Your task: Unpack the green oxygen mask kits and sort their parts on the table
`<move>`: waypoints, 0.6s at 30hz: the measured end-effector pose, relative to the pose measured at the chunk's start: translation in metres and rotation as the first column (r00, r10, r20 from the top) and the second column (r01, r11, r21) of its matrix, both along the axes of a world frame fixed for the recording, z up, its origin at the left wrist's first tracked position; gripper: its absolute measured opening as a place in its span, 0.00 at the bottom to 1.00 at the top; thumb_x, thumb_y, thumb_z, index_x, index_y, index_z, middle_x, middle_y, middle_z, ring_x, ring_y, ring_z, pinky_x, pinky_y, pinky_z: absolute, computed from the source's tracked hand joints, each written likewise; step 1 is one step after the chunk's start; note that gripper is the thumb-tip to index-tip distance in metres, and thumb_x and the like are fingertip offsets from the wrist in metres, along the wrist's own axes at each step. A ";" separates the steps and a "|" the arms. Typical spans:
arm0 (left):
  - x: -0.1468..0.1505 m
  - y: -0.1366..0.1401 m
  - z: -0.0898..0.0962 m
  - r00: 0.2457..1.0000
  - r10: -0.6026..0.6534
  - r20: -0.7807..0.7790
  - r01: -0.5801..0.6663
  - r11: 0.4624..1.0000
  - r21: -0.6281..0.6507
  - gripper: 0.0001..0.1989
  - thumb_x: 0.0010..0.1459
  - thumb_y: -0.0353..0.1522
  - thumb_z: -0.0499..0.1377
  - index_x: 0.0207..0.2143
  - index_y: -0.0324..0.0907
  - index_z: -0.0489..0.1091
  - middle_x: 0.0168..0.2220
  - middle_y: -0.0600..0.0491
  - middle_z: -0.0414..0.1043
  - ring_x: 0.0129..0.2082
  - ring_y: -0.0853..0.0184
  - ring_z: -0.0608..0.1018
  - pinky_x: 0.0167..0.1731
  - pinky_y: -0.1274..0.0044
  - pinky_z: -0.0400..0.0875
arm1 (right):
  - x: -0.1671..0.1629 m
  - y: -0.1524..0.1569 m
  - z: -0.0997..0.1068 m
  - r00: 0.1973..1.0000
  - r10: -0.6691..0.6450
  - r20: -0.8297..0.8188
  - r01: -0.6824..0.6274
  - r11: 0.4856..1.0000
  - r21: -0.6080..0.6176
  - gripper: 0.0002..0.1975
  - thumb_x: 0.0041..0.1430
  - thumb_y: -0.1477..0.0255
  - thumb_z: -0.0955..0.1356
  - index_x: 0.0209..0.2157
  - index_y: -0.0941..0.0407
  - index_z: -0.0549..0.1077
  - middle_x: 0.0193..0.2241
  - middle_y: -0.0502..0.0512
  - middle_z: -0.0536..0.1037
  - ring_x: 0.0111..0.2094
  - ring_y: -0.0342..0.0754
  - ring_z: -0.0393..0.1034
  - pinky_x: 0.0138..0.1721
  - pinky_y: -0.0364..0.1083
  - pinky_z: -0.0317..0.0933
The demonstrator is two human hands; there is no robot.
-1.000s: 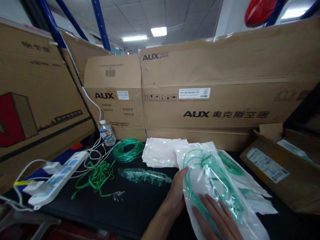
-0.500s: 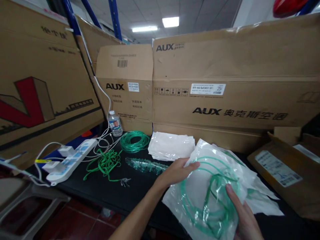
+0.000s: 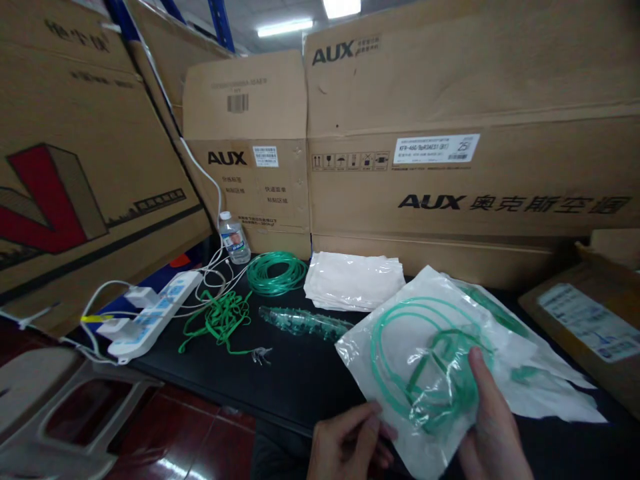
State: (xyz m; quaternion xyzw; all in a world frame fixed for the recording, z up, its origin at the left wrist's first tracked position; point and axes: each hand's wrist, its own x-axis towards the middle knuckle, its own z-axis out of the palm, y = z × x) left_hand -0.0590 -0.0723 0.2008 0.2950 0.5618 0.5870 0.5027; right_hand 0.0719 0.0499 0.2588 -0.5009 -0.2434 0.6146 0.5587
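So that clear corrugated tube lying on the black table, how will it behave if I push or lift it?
The clear corrugated tube is round and lies flat on the black table, so a sideways push would probably roll it. Its ribbed, thin-looking wall suggests it bends and sags when lifted by one end. It looks light for its length.

Around my worktop [image 3: 300, 373]
I see a water bottle [image 3: 235, 238], power strip [image 3: 150, 320], coiled green tubing [image 3: 277, 273], empty pouches [image 3: 354, 280] and AUX cartons [image 3: 470, 133]

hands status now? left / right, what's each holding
Left hand: fingers curled at the lower edge of the clear bag of green tubing; whether it grips the bag cannot be told.
Right hand: closed on the bag, thumb on top.
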 end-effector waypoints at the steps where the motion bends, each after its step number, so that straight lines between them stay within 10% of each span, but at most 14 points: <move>1: -0.001 0.004 0.000 0.999 0.015 0.051 -0.013 1.000 -0.029 0.35 0.52 0.60 0.64 0.45 0.39 0.83 0.31 0.44 0.82 0.24 0.63 0.81 0.28 0.74 0.76 | -0.001 -0.003 0.000 1.000 -0.008 -0.023 0.007 1.000 -0.027 0.35 0.59 0.52 0.73 0.62 0.55 0.70 0.47 0.54 0.84 0.44 0.58 0.81 0.50 0.54 0.74; 12: 0.010 0.031 0.016 0.957 -0.066 0.283 0.100 0.989 -0.105 0.40 0.45 0.58 0.70 0.50 0.39 0.75 0.37 0.48 0.80 0.19 0.71 0.76 0.18 0.81 0.68 | -0.002 -0.018 -0.012 1.000 0.015 0.001 -0.015 1.000 0.021 0.38 0.66 0.44 0.62 0.65 0.57 0.66 0.41 0.58 0.86 0.48 0.61 0.80 0.54 0.59 0.70; 18: 0.014 0.041 0.019 0.988 -0.047 0.150 0.066 0.990 -0.126 0.32 0.53 0.56 0.67 0.41 0.36 0.77 0.25 0.54 0.74 0.19 0.71 0.72 0.20 0.80 0.65 | 0.000 -0.018 -0.010 0.994 0.036 0.100 -0.046 0.994 0.102 0.38 0.69 0.46 0.59 0.68 0.57 0.62 0.43 0.59 0.86 0.48 0.61 0.80 0.54 0.59 0.69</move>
